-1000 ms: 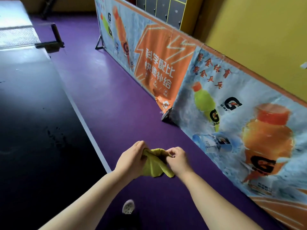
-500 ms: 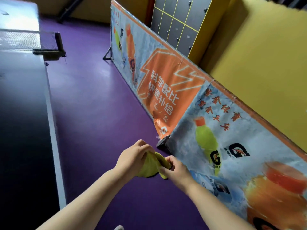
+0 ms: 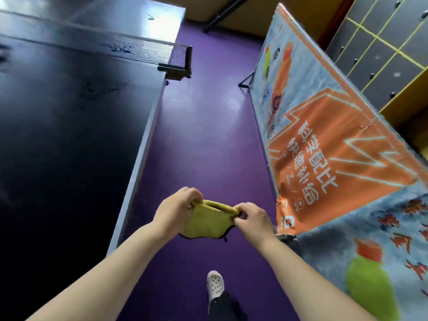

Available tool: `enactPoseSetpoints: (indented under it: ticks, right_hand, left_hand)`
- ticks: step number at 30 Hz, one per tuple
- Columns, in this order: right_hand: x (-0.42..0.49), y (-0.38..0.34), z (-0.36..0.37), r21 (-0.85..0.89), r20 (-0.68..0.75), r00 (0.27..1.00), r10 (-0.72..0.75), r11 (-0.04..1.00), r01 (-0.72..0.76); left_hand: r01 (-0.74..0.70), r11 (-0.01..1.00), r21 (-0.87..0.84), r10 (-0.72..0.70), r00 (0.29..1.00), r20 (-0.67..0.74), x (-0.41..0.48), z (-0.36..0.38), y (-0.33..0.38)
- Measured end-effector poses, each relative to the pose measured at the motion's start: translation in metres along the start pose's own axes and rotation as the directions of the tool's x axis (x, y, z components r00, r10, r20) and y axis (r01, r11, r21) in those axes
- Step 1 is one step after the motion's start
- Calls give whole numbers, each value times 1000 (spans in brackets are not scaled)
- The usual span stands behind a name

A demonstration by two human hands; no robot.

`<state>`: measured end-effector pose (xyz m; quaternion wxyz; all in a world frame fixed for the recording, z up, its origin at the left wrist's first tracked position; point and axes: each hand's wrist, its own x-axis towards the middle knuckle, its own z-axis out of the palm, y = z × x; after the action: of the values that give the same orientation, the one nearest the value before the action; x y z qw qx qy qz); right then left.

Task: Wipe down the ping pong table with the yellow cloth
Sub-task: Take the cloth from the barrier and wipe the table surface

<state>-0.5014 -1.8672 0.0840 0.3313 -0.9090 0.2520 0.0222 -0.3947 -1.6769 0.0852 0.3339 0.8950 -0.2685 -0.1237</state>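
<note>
Left grip [image 3: 172,212] and right grip [image 3: 254,218] pinch the cloth [image 3: 208,222] taut by its top edge. Below, a floor [image 3: 203,135] lane lies between surface [image 3: 139,158] edge and banner [image 3: 324,147]

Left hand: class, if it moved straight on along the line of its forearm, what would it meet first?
The left hand grips the yellow cloth; past it, over purple floor, probably the orange banner panel, though depth is unclear.
</note>
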Motion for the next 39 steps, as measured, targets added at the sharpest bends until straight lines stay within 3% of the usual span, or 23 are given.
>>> enactPoseSetpoints:
  ticks: [5,9,15,21,25,29,33,36,38,39]
  right_hand:
    - [90,-36,9,42,185,951,-247,969,243]
    - [139,-83,29,66,339,839,-425,901,429]
    - [129,-170,100,158,534,551,-641,716,680]
    - [60,-231,173,244,653,299,-696,566,787]
    - [3,-262,212,307,701,154,-697,489,817]
    - [-55,-278,261,311,736,-19,-677,313,898]
    - [-102,-274,303,345,817,-207,-538,168,923]
    - [-118,-256,326,371,879,-325,-347,71,926]
    - [-122,-238,339,430,850,-432,-301,-76,899]
    - [-123,-228,346,476,800,-519,-299,-209,854]
  left_hand:
    - [281,955,-100,-287,956,-53,10,-18,-21]
    - [463,841,-280,-521,832,-188,-7,-33,-33]
    - [615,632,-471,-774,473,-420,-81,-40,-55]
    - [681,445,-581,-848,113,-517,-165,-37,-80]
    - [667,303,-681,-874,-90,-477,-217,-31,-96]
    - [630,147,-762,-897,-241,-372,-270,-14,-114]
    - [623,-6,-782,-904,-338,-263,-319,5,-128]
    - [598,-74,-798,-924,-343,-171,-345,18,-137]
    - [563,-94,-821,-931,-343,-128,-356,24,-141]
    - [543,-101,-834,-929,-351,-116,-361,26,-142]
